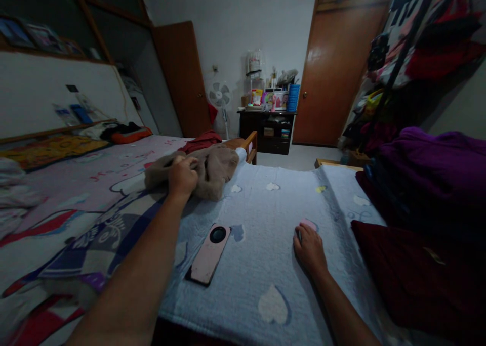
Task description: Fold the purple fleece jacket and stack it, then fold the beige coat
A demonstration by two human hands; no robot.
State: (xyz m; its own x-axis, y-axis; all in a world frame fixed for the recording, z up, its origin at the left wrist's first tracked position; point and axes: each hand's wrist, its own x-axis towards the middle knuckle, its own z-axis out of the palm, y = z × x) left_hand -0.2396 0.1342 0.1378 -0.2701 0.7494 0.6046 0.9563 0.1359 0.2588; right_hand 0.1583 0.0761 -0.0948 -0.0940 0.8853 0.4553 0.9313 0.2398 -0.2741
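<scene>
My left hand [183,174] is closed on a bunched brown cloth [216,169], which lies at the far left part of the light blue heart-patterned cover [266,255]. My right hand [310,249] rests low on the cover at the right, its fingers curled together beside a pink heart; what they hold, if anything, is too small to name. Between my two arms, nearer the left one, a pink phone [208,257] with a round black camera ring lies on the cover.
Folded dark red cloth [413,270] and purple clothes [440,159] are piled at the right. A pink bed [114,159] extends on the left. Beyond stand a white fan [220,95], a dark cabinet [266,131] and a wooden chair part [250,146].
</scene>
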